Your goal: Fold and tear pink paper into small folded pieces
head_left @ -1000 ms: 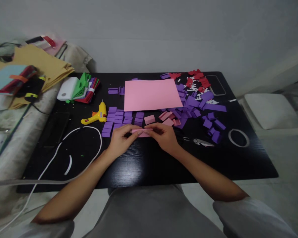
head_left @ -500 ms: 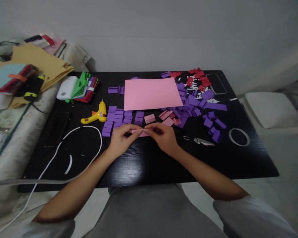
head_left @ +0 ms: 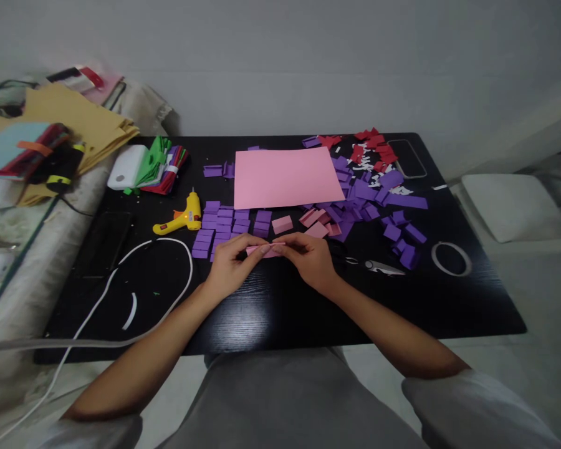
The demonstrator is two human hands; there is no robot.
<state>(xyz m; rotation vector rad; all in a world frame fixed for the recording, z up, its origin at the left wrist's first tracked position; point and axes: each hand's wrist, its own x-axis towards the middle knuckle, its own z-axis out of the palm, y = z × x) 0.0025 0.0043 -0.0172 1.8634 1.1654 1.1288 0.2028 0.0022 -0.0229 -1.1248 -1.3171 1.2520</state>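
Observation:
Between both hands, low over the black table (head_left: 280, 305), is a small piece of pink paper (head_left: 267, 251). My left hand (head_left: 231, 265) pinches its left part between thumb and fingers. My right hand (head_left: 312, 259) pinches the right part, and the two thumbs nearly meet; the fingers hide much of the piece. Just beyond lie a folded pink paper piece (head_left: 282, 224) and more pink pieces (head_left: 315, 223). A large pink sheet (head_left: 287, 178) lies flat behind them. Folded purple paper pieces (head_left: 222, 221) stand in rows near my left hand.
A yellow glue gun (head_left: 182, 217) lies on the left, with a looped white cable (head_left: 190, 262) in front. Right of my hand are scissors (head_left: 383, 268) and a tape ring (head_left: 451, 259). Purple scraps (head_left: 364, 190) and red scraps (head_left: 376, 149) cover the back right.
Both hands keep their pinch on the pink paper in almost the same place. The piece seems very slightly turned between the fingers; nothing else has moved.

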